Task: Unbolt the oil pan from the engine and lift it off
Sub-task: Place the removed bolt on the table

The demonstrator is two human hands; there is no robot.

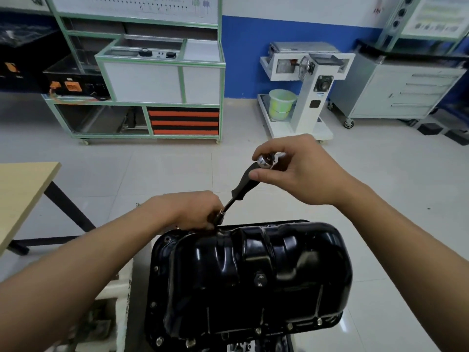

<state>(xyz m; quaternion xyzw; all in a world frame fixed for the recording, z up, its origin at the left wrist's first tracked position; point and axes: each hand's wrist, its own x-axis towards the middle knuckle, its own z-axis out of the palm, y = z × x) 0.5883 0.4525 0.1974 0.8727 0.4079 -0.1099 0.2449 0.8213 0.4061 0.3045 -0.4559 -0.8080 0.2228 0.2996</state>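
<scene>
Oil pan (248, 270) sits sump-up on the engine, flange bolts in; left hand (187, 209) grips the socket (219, 215) at the far flange, right hand (297, 168) pinches the chrome top of the tilted driver (243, 184); risk: the tilt cams the socket off, rounding the bolt.

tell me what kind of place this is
Probably a vehicle-mechanics training workshop: a black oil pan being worked with a socket wrench, a green-framed trainer bench with a diagram board, and a grey wheeled tool cabinet.
</scene>
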